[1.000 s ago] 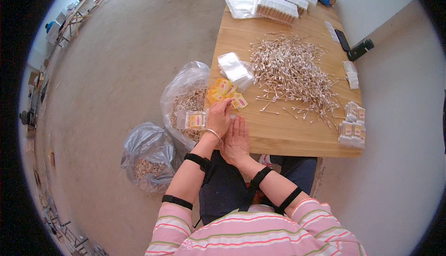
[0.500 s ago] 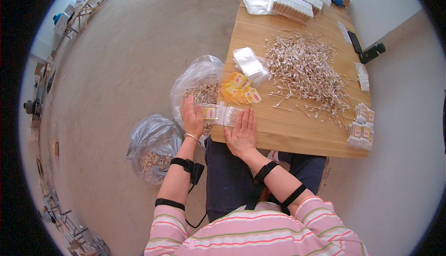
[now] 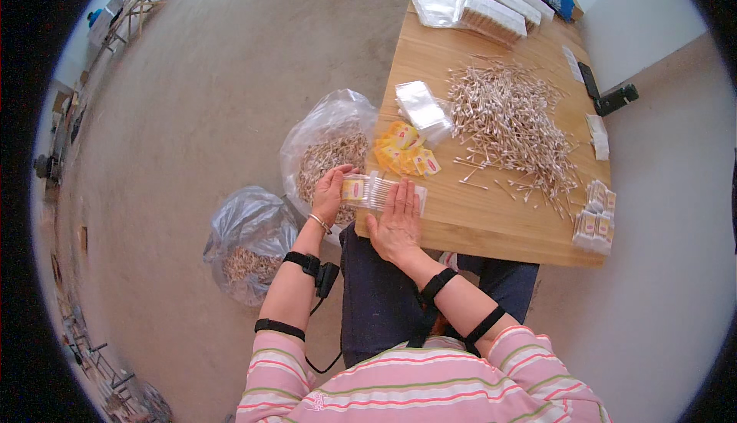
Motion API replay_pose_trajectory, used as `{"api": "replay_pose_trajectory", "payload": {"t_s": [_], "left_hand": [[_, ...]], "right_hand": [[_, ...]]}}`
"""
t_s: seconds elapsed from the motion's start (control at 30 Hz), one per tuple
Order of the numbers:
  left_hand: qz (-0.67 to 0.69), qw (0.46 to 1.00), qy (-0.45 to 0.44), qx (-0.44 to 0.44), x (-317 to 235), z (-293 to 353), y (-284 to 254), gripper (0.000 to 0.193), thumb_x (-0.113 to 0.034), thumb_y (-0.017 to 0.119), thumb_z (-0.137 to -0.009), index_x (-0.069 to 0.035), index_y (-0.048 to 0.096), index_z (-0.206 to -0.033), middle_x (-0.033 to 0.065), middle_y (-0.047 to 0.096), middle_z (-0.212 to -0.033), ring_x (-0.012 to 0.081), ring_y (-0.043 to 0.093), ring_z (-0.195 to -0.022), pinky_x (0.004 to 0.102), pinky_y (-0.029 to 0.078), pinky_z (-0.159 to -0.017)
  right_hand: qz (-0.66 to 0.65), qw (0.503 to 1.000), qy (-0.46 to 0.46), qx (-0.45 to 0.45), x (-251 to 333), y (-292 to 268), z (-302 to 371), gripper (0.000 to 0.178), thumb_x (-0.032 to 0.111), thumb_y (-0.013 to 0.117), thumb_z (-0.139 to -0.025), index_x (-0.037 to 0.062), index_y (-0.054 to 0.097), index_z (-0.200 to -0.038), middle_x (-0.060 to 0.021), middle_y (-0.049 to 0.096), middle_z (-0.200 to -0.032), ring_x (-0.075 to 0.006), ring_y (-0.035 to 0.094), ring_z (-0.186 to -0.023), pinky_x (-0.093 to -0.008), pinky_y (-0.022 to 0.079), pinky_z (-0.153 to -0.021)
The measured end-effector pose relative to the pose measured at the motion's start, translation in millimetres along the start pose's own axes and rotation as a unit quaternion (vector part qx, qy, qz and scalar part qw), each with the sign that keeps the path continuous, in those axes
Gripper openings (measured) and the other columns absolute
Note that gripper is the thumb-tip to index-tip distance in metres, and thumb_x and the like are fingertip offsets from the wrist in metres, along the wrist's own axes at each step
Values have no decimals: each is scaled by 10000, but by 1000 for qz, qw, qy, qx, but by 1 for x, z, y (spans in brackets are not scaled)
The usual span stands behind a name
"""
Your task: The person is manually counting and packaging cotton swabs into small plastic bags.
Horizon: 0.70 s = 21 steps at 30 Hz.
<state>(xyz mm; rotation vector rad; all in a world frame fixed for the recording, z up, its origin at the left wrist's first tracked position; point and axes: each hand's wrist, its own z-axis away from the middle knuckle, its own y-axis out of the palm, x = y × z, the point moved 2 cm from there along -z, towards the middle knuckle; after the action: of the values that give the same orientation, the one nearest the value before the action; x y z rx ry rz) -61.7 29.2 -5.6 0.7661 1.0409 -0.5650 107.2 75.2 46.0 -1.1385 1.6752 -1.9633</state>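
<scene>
A small clear plastic packet [image 3: 378, 191] of cotton swabs, with a yellow card [image 3: 354, 190] at its left part, lies across the near left corner of the wooden table [image 3: 468, 219]. My left hand [image 3: 330, 194] is closed on the packet's left end, just past the table edge, with the thumb hidden in part. Flat over the packet's right part rests my right hand [image 3: 396, 222], its fingers stretched out together. Loose yellow cards [image 3: 402, 149] lie just beyond the packet, and a stack of clear bags [image 3: 422, 108] lies behind those.
Loose cotton swabs [image 3: 510, 120] form a wide heap mid-table. Filled packets [image 3: 594, 219] are stacked at the right edge, larger swab bundles [image 3: 491, 18] at the far end. Two plastic sacks, one whitish [image 3: 307, 135] and one grey [image 3: 249, 223], stand on the floor at left.
My left hand has gone from lying open with fingers extended to gripping the packet's left end. My right hand stays flat on the packet. The view has shifted slightly.
</scene>
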Motion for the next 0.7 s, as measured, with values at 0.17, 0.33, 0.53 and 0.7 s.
{"api": "replay_pose_trajectory", "payload": {"t_s": [0.17, 0.33, 0.53, 0.7], "left_hand": [[11, 999, 33, 10, -5, 2, 2, 349, -274, 420, -986, 5, 530, -1164, 123, 613, -1143, 165, 601, -993, 284, 491, -869], [28, 999, 15, 9, -3, 2, 2, 336, -271, 411, -989, -3, 547, -1141, 105, 629, -1097, 159, 603, -982, 279, 495, -857], [32, 999, 10, 14, 0, 0, 1, 357, -281, 422, -984, 12, 533, -1155, 122, 622, -1121, 175, 608, -989, 292, 501, -857], [16, 1000, 3, 10, -2, 1, 2, 370, -297, 421, -983, 14, 538, -1146, 121, 625, -1116, 178, 608, -984, 292, 498, -859]], "right_hand": [[5, 1000, -14, -13, 8, 2, -3, 856, 425, 517, -851, -118, 130, -1388, -283, 92, -1473, -404, 36, -1392, -470, 42, -1130], [15, 1000, -17, -2, 11, 3, -5, 854, 432, 519, -847, -116, 145, -1385, -284, 103, -1470, -407, 43, -1390, -467, 45, -1132], [4, 999, -28, -21, 16, 5, -6, 864, 418, 526, -841, -133, 132, -1377, -307, 106, -1458, -420, 58, -1384, -480, 59, -1126], [-11, 999, -35, -10, 19, 3, -6, 859, 410, 531, -843, -132, 132, -1378, -301, 122, -1453, -422, 59, -1382, -476, 58, -1126]]}}
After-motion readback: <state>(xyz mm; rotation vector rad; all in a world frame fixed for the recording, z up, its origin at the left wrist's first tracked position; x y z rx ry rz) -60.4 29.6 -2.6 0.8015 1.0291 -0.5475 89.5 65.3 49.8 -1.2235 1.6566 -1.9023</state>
